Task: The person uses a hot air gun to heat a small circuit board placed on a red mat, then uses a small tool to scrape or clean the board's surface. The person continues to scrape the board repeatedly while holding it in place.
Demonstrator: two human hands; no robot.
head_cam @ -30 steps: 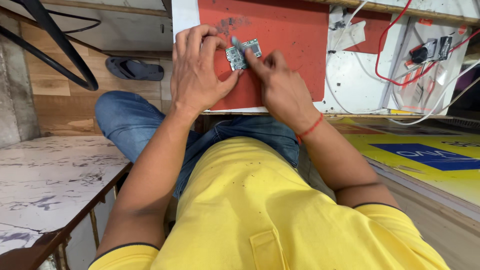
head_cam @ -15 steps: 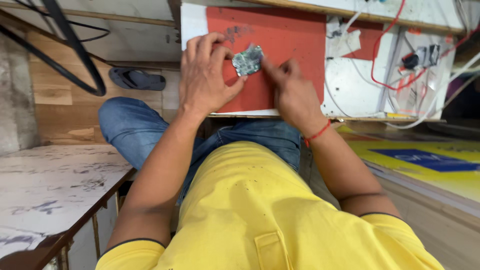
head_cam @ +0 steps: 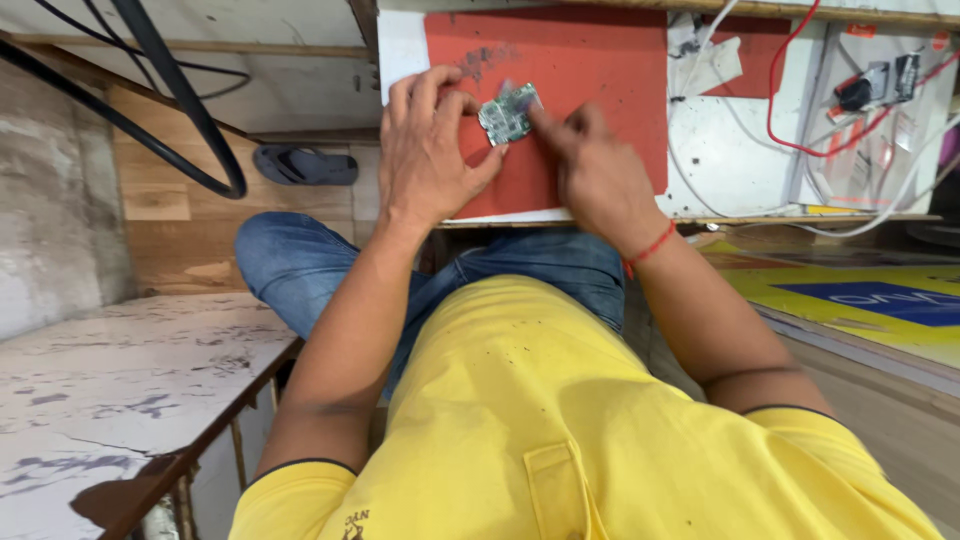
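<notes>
Circuit board [head_cam: 507, 115], small and greenish, lay on the red mat [head_cam: 590, 70] near that mat's left half, tilted a little rather than square to its edges. We held it with our left hand [head_cam: 428, 150], whose fingers curled over the board's left side and whose thumb reached in under its lower edge, so the hand was closed on the board. Our right hand [head_cam: 595, 170] came in from the other side with the forefinger stretched out and its tip touching the board's right edge; the other fingers were folded, and we could not tell whether they held anything. The two hands sat close together with only the board between them. A red thread circled our right wrist. The mat rested on a white workbench [head_cam: 740, 170], where a red wire [head_cam: 790, 100] looped well to the right of the hands. A sandal [head_cam: 305, 165] lay on the wooden floor to the left.
</notes>
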